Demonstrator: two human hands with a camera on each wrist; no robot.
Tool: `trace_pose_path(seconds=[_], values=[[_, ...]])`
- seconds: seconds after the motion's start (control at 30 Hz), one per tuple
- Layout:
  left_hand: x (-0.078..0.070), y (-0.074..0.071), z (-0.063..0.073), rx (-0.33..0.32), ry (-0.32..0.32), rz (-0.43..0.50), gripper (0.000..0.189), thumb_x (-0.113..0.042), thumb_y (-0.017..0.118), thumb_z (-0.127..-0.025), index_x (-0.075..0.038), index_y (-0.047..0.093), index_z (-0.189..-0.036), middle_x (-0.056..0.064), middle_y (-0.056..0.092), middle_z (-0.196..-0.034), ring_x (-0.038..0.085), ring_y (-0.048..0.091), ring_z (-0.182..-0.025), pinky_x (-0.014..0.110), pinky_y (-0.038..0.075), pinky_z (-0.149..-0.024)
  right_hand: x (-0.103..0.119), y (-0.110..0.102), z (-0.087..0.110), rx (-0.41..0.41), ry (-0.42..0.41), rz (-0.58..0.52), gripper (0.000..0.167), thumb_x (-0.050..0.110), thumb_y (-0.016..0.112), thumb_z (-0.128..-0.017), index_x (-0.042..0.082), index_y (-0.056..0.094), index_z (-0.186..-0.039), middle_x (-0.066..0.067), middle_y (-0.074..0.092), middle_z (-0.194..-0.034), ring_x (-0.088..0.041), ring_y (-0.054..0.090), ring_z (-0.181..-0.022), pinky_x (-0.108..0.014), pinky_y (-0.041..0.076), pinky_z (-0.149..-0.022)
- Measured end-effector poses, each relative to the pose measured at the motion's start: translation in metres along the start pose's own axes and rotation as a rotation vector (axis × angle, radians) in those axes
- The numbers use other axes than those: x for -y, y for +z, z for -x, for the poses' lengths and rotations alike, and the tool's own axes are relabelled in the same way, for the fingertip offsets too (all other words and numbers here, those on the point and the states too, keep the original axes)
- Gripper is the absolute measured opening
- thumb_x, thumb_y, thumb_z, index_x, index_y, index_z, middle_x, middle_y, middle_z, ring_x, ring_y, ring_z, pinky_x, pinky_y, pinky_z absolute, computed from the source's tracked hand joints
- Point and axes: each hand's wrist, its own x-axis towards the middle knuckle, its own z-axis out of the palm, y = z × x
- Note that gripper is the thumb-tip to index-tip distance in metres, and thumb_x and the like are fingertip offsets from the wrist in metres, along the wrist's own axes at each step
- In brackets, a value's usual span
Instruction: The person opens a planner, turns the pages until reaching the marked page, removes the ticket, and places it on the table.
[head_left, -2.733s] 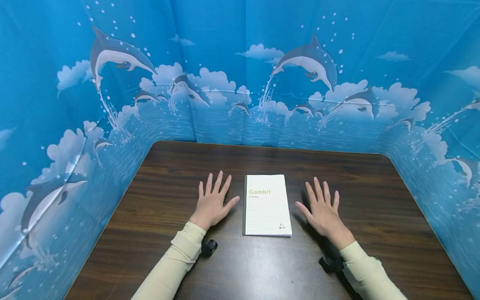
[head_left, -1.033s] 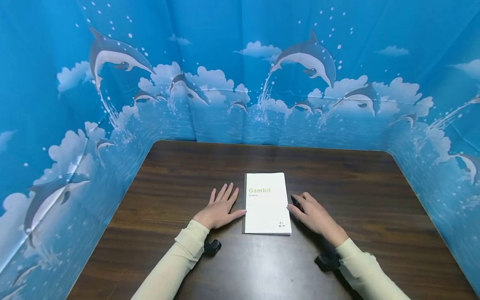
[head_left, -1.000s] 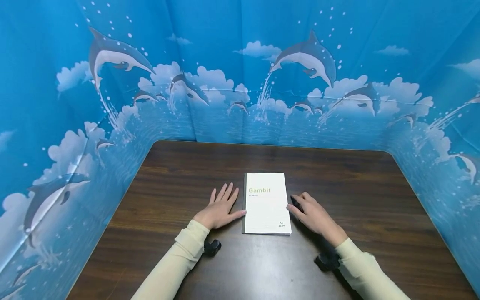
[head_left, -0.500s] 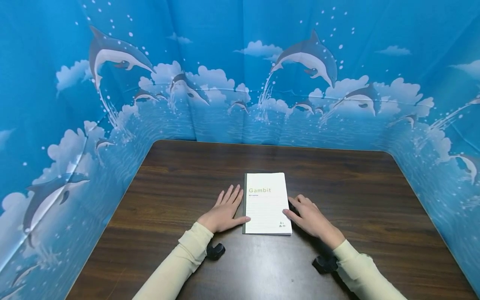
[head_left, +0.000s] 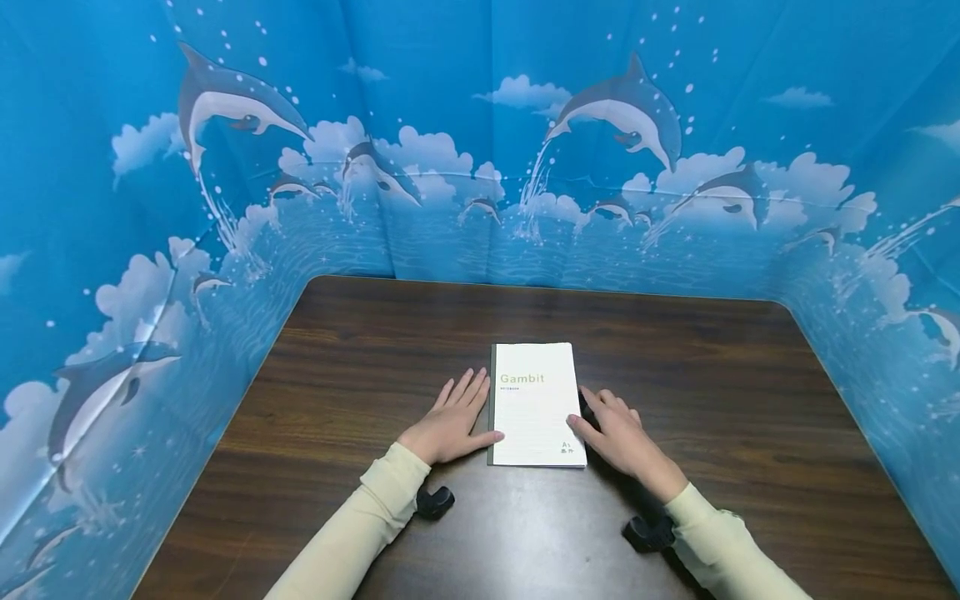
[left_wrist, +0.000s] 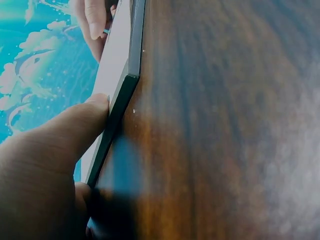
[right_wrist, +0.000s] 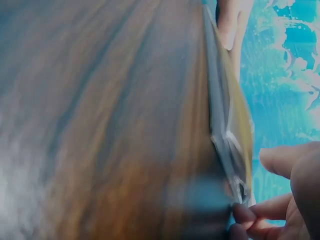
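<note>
A white notebook [head_left: 534, 408] with a dark spine and the word Gambit on its cover lies closed on the dark wooden table. At its left side my left hand [head_left: 450, 429] rests with nearly straight fingers along the spine; its thumb [left_wrist: 82, 117] lies over the spine's edge onto the cover. My right hand [head_left: 621, 433] is at the opposite edge, fingers bent. In the right wrist view its fingertips [right_wrist: 245, 214] touch the lower corner of the pages, while the thumb stands a little off the cover. Part of the right fingers is hidden from the head view.
The brown table top [head_left: 360, 333] stretches out on all sides of the notebook. A blue curtain [head_left: 465, 233] printed with dolphins and clouds surrounds its back and sides. A black wrist device [head_left: 647, 533] sits under each sleeve.
Both hands have come inward from apart to the notebook's two long edges, the left thumb onto the cover. The right fingers have bent. The notebook has barely moved.
</note>
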Motion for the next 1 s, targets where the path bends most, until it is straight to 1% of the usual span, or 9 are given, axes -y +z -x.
trace_pose_path(seconds=[0.07, 0.13, 0.23, 0.3, 0.5, 0.67, 0.73, 0.87, 1.0], values=[[0.000, -0.001, 0.000, -0.002, -0.001, 0.003, 0.097, -0.066, 0.049, -0.102, -0.007, 0.010, -0.168, 0.009, 0.003, -0.178, 0.030, 0.000, -0.165, 0.056, 0.006, -0.133, 0.002, -0.002, 0.001, -0.003, 0.012, -0.011, 0.070, 0.048, 0.053, -0.108, 0.000, 0.042, -0.158, -0.021, 0.058, -0.138, -0.031, 0.058, -0.112, -0.044, 0.039, -0.083], [-0.001, -0.001, 0.000, 0.001, -0.006, -0.003, 0.097, -0.067, 0.048, -0.102, -0.008, 0.010, -0.169, 0.009, 0.002, -0.178, 0.030, 0.000, -0.165, 0.056, 0.006, -0.133, 0.004, -0.004, 0.001, 0.004, 0.017, -0.027, 0.068, 0.047, 0.051, -0.109, -0.001, 0.044, -0.157, -0.019, 0.060, -0.132, -0.025, 0.060, -0.097, -0.043, 0.040, -0.080], [-0.002, -0.003, 0.000, 0.006, -0.013, -0.012, 0.097, -0.069, 0.047, -0.102, -0.009, 0.008, -0.169, 0.007, 0.002, -0.178, 0.028, -0.001, -0.166, 0.055, 0.005, -0.134, 0.007, -0.006, 0.002, 0.017, 0.025, -0.053, 0.065, 0.046, 0.051, -0.109, -0.001, 0.048, -0.154, -0.014, 0.062, -0.119, -0.016, 0.051, -0.073, -0.036, 0.039, -0.072], [-0.002, -0.004, 0.000, 0.007, -0.015, -0.016, 0.097, -0.069, 0.046, -0.102, -0.010, 0.008, -0.169, 0.007, 0.002, -0.178, 0.028, -0.001, -0.166, 0.055, 0.005, -0.134, 0.008, -0.006, 0.003, 0.024, 0.029, -0.065, 0.064, 0.045, 0.051, -0.109, -0.002, 0.050, -0.153, -0.013, 0.061, -0.114, -0.013, 0.046, -0.068, -0.032, 0.038, -0.068], [-0.002, -0.001, 0.001, 0.015, -0.018, -0.012, 0.098, -0.070, 0.045, -0.102, -0.009, 0.009, -0.169, 0.007, 0.002, -0.178, 0.028, 0.000, -0.166, 0.054, 0.004, -0.134, 0.017, -0.006, 0.010, 0.028, 0.062, -0.062, 0.063, 0.045, 0.051, -0.109, -0.002, 0.051, -0.152, -0.013, 0.062, -0.113, -0.014, 0.046, -0.068, -0.030, 0.039, -0.063], [-0.001, 0.001, 0.002, 0.020, -0.024, -0.010, 0.098, -0.070, 0.045, -0.102, -0.010, 0.008, -0.169, 0.007, 0.001, -0.178, 0.028, -0.001, -0.166, 0.054, 0.005, -0.134, 0.027, -0.008, 0.015, 0.028, 0.083, -0.015, 0.064, 0.048, 0.049, -0.109, -0.002, 0.053, -0.151, -0.018, 0.063, -0.124, -0.015, 0.051, -0.072, -0.033, 0.044, -0.066], [-0.001, 0.001, 0.002, 0.015, -0.022, -0.007, 0.098, -0.070, 0.045, -0.102, -0.010, 0.008, -0.169, 0.007, 0.001, -0.178, 0.028, -0.001, -0.166, 0.055, 0.004, -0.134, 0.029, -0.009, 0.015, 0.025, 0.093, -0.023, 0.067, 0.049, 0.048, -0.109, -0.003, 0.051, -0.151, -0.020, 0.061, -0.127, -0.015, 0.052, -0.072, -0.033, 0.044, -0.065], [-0.001, 0.000, 0.001, 0.001, -0.015, -0.005, 0.097, -0.070, 0.046, -0.102, -0.010, 0.008, -0.169, 0.007, 0.001, -0.178, 0.028, -0.001, -0.166, 0.055, 0.004, -0.134, 0.030, -0.009, 0.013, 0.031, 0.119, -0.067, 0.072, 0.051, 0.047, -0.109, -0.006, 0.046, -0.153, -0.021, 0.057, -0.127, -0.017, 0.048, -0.069, -0.031, 0.040, -0.063], [-0.002, -0.002, 0.000, 0.000, -0.011, -0.010, 0.097, -0.070, 0.046, -0.102, -0.010, 0.008, -0.169, 0.007, 0.001, -0.178, 0.028, -0.001, -0.166, 0.054, 0.004, -0.134, 0.030, -0.009, 0.012, 0.043, 0.132, -0.083, 0.071, 0.051, 0.047, -0.109, -0.003, 0.046, -0.154, -0.020, 0.056, -0.126, -0.017, 0.047, -0.068, -0.031, 0.039, -0.064]])
